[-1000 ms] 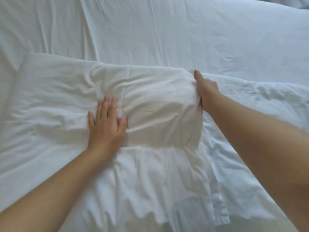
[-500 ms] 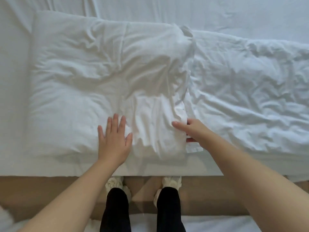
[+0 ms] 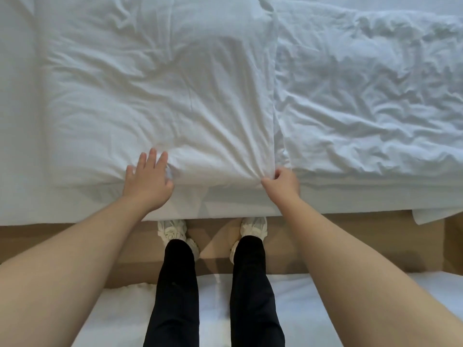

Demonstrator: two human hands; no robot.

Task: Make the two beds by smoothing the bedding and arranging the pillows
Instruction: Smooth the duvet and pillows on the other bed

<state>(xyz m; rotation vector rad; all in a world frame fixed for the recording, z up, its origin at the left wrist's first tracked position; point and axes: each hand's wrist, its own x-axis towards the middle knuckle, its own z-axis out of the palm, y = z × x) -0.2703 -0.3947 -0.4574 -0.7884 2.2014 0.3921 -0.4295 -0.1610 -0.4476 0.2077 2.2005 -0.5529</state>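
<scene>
The right hand (image 3: 283, 184) pinches the near right corner of the pillow (image 3: 155, 83), fingers curled into the fabric. The left hand (image 3: 147, 182) lies flat, fingers spread, on its near edge. The pillow sits creased on the left of the bed (image 3: 22, 121). The duvet (image 3: 370, 96) to its right is rumpled, so much smoothing seems left.

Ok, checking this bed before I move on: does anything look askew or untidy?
Yes. The duvet right of the pillow is heavily crumpled, and a sheet corner hangs loose off the bed edge at far right. The pillow is creased toward the corner the right hand pinches.
</scene>
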